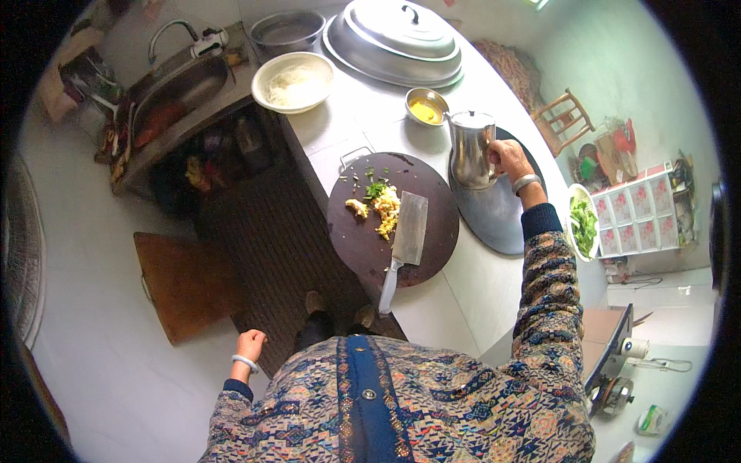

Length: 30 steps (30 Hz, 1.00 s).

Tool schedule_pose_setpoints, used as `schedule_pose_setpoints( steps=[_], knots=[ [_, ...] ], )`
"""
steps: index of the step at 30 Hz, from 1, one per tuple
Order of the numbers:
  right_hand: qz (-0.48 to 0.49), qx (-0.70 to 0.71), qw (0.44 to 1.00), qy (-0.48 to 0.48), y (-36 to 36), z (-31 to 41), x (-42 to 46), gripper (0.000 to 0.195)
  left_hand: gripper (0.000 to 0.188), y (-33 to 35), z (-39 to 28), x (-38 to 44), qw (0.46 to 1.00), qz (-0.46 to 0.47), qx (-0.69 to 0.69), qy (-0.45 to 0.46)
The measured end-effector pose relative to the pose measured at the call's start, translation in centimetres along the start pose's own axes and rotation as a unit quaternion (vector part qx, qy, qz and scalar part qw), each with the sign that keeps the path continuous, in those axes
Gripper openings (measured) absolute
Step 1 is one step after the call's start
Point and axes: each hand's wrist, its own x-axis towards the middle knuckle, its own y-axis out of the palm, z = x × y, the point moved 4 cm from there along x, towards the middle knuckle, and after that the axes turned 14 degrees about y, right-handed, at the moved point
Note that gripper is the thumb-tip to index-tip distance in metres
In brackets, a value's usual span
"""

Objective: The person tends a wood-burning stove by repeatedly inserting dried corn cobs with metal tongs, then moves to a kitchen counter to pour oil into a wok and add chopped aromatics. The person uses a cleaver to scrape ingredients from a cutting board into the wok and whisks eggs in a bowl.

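Note:
My right hand [508,157] grips the handle of a lidded stainless-steel pitcher [470,151]. The pitcher is over a round dark metal lid [492,223]; whether it rests there I cannot tell. Close to its spout is a small metal bowl [427,106] holding yellow liquid, likely beaten egg. My left hand [250,345] hangs low at my side, fingers curled with nothing visible in them. On a round dark cutting board [359,254] lie chopped ginger or garlic [386,211] and chopped greens [376,190]. A cleaver [412,226] lies across the board, its pale handle over the edge.
A white bowl of thin noodles [293,81], a metal basin [288,30] and a large domed pot lid [399,40] stand toward the back. Leafy greens fill a white basket [583,223] at right. Left are a sink [179,87] and an open cabinet door [185,286].

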Motion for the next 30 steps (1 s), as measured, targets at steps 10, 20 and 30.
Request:
schedule_pose_setpoints(
  steps=[10,20,30],
  knots=[
    [0.040,0.059,0.993,0.097,0.5,0.9,3.2,0.035,0.020,3.4,3.8,-1.2,0.997,0.024,-0.057,-0.056],
    [0.036,0.081,0.984,0.156,0.2,1.2,4.1,0.023,0.019,2.3,3.2,-0.5,0.997,0.021,-0.035,-0.060],
    [0.037,0.000,0.995,0.089,0.5,0.2,5.5,0.022,0.022,2.0,1.6,-1.0,0.996,0.041,-0.033,-0.065]
  ],
)
